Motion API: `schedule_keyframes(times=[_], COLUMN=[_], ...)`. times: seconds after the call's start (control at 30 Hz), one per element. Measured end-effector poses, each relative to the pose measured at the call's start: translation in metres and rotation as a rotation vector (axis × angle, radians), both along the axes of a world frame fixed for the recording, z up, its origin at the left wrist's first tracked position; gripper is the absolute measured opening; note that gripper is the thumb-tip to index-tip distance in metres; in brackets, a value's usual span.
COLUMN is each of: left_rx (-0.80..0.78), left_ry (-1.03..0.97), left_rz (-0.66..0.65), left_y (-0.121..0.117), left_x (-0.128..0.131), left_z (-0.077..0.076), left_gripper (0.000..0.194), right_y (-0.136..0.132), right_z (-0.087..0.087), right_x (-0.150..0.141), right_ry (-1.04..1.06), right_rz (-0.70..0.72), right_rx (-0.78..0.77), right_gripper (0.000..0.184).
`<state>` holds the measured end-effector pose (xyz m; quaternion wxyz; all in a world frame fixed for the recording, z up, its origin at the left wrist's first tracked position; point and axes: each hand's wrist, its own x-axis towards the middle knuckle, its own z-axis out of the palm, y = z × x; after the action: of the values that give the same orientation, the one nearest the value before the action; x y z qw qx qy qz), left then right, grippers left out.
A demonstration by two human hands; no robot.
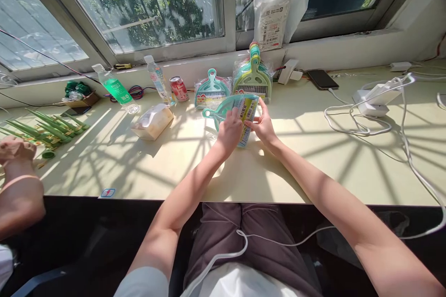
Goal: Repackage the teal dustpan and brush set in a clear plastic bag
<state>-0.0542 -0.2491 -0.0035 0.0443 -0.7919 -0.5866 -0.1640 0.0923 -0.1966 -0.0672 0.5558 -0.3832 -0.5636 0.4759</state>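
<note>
Both hands hold a teal mini dustpan set (232, 107) in clear wrap with a printed label, just above the pale desk (299, 167). My left hand (229, 132) grips its near left side with fingers curled. My right hand (263, 124) pinches the label edge on the right. Behind it stand another wrapped teal dustpan (212, 89) and a stack of green and teal dustpans (252, 74).
A tissue pack (152, 121), two bottles (116, 89), a red can (179, 88) and green leaf strips (52, 127) lie left. Another person's arm (17, 181) rests at the left edge. A phone (322, 79), a white charger (372, 102) and cables lie right.
</note>
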Motion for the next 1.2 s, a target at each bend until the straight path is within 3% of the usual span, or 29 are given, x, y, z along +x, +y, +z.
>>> schedule_keyframes(times=[0.13, 0.33, 0.7, 0.93, 1.2], left_rx=[0.032, 0.091, 0.095, 0.076, 0.072], left_ry=[-0.004, 0.069, 0.011, -0.036, -0.124], left_rz=[0.033, 0.056, 0.071, 0.054, 0.043], left_y=[-0.003, -0.010, -0.002, -0.004, 0.005], left_x=[0.005, 0.006, 0.004, 0.005, -0.003], left_z=[-0.002, 0.002, -0.008, -0.012, -0.016], left_gripper=[0.035, 0.055, 0.059, 0.056, 0.052], right_y=[-0.001, -0.002, -0.004, -0.006, -0.008], right_z=[0.002, 0.012, 0.003, -0.002, 0.005], right_x=[0.001, 0.000, 0.000, -0.001, -0.001], right_ry=[0.010, 0.034, -0.025, -0.016, -0.024], right_rz=[0.008, 0.043, 0.032, -0.129, -0.045], right_rx=[0.015, 0.051, 0.022, 0.012, -0.005], right_gripper=[0.146, 0.154, 0.158, 0.156, 0.164])
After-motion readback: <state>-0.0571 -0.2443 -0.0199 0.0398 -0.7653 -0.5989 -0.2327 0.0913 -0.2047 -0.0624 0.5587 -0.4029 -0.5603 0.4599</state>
